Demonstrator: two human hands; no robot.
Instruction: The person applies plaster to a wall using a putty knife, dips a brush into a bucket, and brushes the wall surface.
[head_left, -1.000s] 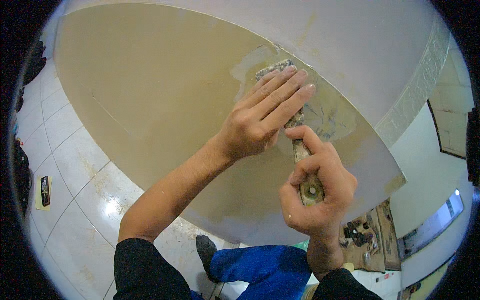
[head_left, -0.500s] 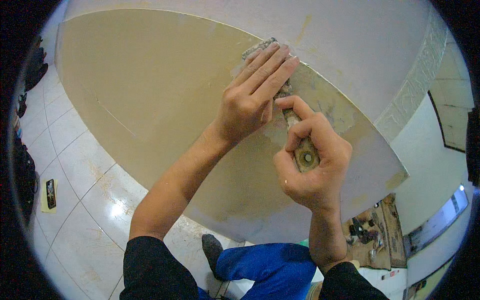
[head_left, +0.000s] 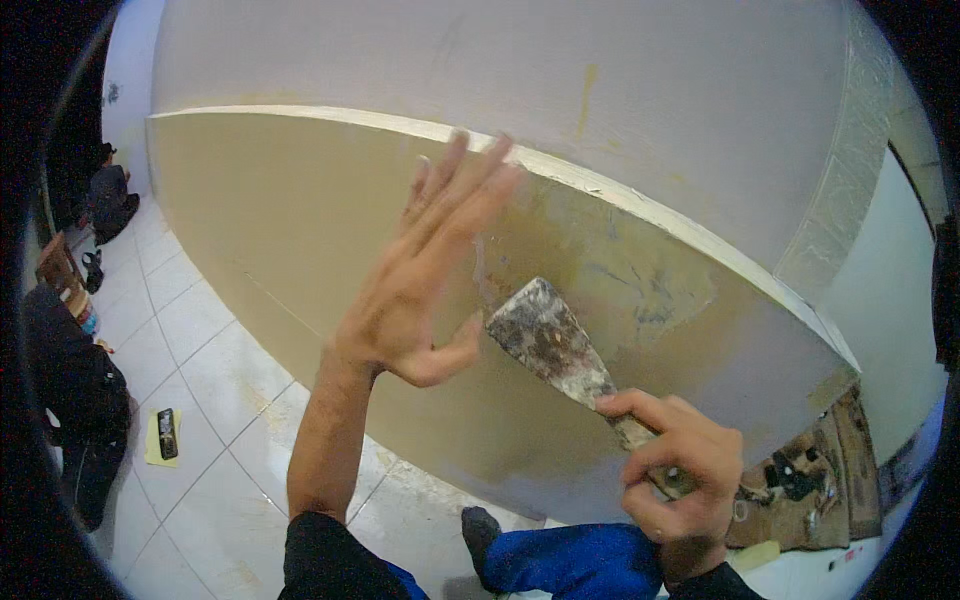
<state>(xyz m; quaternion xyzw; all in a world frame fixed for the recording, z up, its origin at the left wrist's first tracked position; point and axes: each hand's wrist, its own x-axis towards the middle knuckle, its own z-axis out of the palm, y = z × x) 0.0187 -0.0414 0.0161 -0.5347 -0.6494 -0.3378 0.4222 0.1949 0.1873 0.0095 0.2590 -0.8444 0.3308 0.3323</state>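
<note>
A crusted putty knife is gripped by its handle in my right hand. Its broad blade, coated with grey and white residue, points up and to the left in front of the wall panel. My left hand is spread, slightly blurred by motion, with nothing in it; whether it touches the panel I cannot tell. The tan panel has a pale ledge along its top. Darker, smeared patches show on the surface right of the blade.
Glossy white floor tiles run along the panel's base. A phone lies on a yellow sheet at the left. Two people in dark clothes sit or crouch at the far left. Right of my knee lies a brown board with small items on it.
My left hand has come off the blade and moved left, fingers spreading. The right hand has drawn the putty knife down and away. The view has shifted, showing more of the ledge.
</note>
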